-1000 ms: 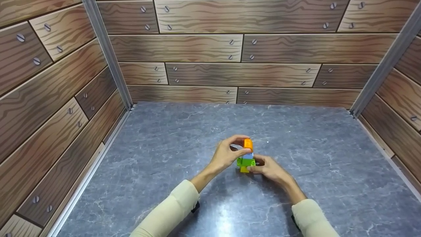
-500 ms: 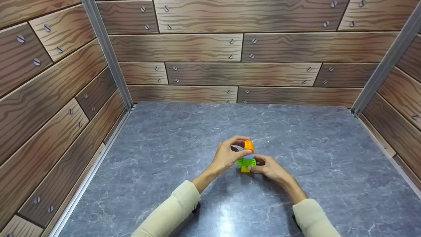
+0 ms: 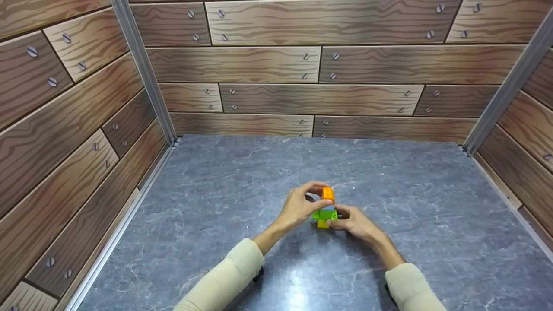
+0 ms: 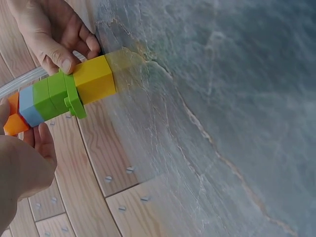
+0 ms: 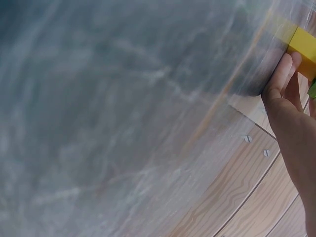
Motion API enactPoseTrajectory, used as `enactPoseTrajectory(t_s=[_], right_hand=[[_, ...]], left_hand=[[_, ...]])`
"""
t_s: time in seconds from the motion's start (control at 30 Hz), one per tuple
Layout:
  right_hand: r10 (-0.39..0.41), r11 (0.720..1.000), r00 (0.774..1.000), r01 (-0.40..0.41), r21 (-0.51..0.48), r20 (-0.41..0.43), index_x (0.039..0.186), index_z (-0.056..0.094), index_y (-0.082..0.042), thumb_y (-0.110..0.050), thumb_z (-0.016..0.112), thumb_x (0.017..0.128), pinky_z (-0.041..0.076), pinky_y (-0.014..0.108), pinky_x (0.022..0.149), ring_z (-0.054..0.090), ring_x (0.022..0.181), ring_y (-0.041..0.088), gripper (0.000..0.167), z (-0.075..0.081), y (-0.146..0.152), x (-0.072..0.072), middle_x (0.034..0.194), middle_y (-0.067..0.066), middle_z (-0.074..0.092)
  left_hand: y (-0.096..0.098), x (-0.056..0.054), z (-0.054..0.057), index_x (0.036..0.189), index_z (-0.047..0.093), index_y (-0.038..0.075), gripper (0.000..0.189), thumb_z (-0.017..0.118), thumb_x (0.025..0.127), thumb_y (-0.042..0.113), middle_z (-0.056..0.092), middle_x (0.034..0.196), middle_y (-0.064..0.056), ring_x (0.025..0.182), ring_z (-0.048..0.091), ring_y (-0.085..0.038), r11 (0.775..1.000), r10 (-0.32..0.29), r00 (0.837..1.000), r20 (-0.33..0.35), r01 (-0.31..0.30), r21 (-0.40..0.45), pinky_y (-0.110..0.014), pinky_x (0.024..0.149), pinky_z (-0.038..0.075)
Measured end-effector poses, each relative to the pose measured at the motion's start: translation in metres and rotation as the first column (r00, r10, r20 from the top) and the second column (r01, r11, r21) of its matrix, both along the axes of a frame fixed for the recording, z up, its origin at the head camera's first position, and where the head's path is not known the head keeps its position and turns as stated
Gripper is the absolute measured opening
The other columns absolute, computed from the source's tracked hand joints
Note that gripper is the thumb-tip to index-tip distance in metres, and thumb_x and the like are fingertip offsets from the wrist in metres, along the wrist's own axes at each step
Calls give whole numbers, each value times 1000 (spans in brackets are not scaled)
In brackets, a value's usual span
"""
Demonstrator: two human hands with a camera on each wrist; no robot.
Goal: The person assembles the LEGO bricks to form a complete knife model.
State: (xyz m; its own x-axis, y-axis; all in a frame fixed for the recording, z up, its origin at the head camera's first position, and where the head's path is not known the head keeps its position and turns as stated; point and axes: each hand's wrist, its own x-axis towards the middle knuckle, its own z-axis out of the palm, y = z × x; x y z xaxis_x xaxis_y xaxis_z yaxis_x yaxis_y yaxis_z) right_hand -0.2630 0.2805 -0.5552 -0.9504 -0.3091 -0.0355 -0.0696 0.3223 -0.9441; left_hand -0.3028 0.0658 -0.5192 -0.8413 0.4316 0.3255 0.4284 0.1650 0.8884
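Observation:
A short tower of toy building blocks stands upright on the grey tabletop. Its yellow block (image 4: 95,79) is at the bottom, with green blocks (image 4: 51,94) above it, one carrying round tabs at the sides. Over these comes a light blue block (image 4: 30,106), and an orange block (image 3: 328,194) tops the stack. My left hand (image 3: 298,205) pinches the orange block between thumb and fingers. Low on the tower's right side, my right hand (image 3: 356,222) grips around the yellow block, thumb in front. In the right wrist view only part of the yellow block (image 5: 302,47) shows.
The tabletop (image 3: 216,181) is grey with a marble pattern. Wood-plank patterned walls (image 3: 268,99) enclose it at the back and both sides, with metal corner posts (image 3: 144,69).
Both hands keep their hold on the tower. The whole scene shifts slightly down in view, and the light blue block shows less beneath the orange one than a second ago.

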Motion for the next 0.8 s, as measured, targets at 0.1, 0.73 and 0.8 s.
enactPoseTrajectory(t_s=[0.1, 0.73, 0.8], right_hand=[[-2, 1000, 1000, 2, 1, 0, 149, 51, 4, -13, 73, 97, 57, 38, 95, 67, 112, 28, 58, 0, 0, 1, 131, 23, 67], [4, 1000, 1000, -4, 7, -2, 148, 51, 6, -11, 71, 98, 58, 38, 94, 69, 108, 28, 56, -1, 0, -1, 127, 23, 68], [5, 1000, 1000, -5, 6, 0, 148, 51, 6, -12, 71, 99, 58, 38, 94, 69, 110, 29, 56, -1, 0, -1, 129, 24, 67]], left_hand=[[0, -1, -1, 124, 73, 23, 36, 83, 89, 28, 75, 110, 6, 102, 69, -15, 1000, -4, 1000, -6, 4, 3, -25, 83, 57], [-4, -5, -1, 124, 74, 18, 36, 81, 91, 32, 76, 105, 3, 101, 70, -26, 995, -13, 977, -211, -8, -101, -23, 77, 56], [-4, -5, -1, 124, 73, 17, 37, 80, 91, 32, 76, 105, 2, 99, 69, -24, 991, -15, 964, -267, -21, -131, -24, 77, 57]])
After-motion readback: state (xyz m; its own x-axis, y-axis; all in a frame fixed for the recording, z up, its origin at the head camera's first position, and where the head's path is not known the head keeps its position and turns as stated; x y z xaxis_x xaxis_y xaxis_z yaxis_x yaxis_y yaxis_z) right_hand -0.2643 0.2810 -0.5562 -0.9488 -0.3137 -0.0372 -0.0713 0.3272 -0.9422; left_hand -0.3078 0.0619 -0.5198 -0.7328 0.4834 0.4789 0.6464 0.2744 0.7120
